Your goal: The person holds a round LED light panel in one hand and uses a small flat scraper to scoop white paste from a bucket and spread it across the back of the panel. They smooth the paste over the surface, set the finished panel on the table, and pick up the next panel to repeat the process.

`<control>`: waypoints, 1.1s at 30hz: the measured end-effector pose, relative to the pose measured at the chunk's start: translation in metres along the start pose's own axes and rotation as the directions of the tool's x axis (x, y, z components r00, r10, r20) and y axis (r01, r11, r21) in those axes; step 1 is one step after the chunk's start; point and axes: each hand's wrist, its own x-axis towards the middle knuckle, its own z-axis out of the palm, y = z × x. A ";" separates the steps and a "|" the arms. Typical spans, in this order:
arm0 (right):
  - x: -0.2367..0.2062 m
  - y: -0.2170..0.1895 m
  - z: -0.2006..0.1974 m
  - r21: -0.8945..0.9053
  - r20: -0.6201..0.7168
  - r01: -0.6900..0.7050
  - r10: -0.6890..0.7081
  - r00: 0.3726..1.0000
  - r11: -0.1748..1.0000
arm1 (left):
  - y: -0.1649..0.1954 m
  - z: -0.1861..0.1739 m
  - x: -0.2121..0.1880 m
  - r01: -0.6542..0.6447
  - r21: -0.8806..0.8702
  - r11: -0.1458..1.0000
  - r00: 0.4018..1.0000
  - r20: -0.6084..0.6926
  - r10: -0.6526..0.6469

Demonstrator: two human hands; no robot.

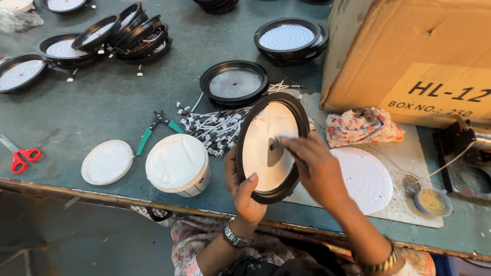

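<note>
Pretty even, soft light from above, only faint shadows on the surface [102, 102]. Mostly sharp, but the right hand [314, 168] is motion-blurred. Slight wide-angle bend at the edges.

at the centre, the round lamp housing [271, 148] has a black rim and a face smeared white, with a grey patch in its middle. at nine o'clock from it, the tub [178, 164] of paste is white, and its loose lid [107, 162] is white too. the pliers [153, 130] at ten o'clock have green handles; the scissors [19, 155] far at nine o'clock have red ones. the table [102, 97] is dull teal. at three o'clock the round led board [365, 179] is white, dotted with pale yellow specks. the rag [362, 126] at two o'clock is floral, pink and blue on white. the carton [409, 51] is brown with black print
</note>
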 end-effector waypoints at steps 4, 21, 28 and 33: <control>-0.045 -0.018 0.014 0.018 0.039 -0.042 0.041 0.998 0.999 | -0.004 -0.004 0.002 0.005 -0.027 1.000 1.000 -0.013 -0.005; 0.000 -0.020 0.001 0.124 0.046 0.010 -0.016 0.999 0.992 | -0.003 -0.001 -0.001 0.021 0.043 0.999 1.000 -0.003 -0.021; -0.056 -0.043 0.007 0.084 0.125 0.056 -0.066 0.990 0.995 | -0.004 -0.003 0.004 0.030 0.049 0.998 0.999 -0.028 -0.029; -0.018 -0.008 0.005 0.178 -0.013 -0.221 0.227 0.974 0.959 | -0.006 -0.003 0.001 -0.023 0.110 0.994 1.000 -0.005 0.024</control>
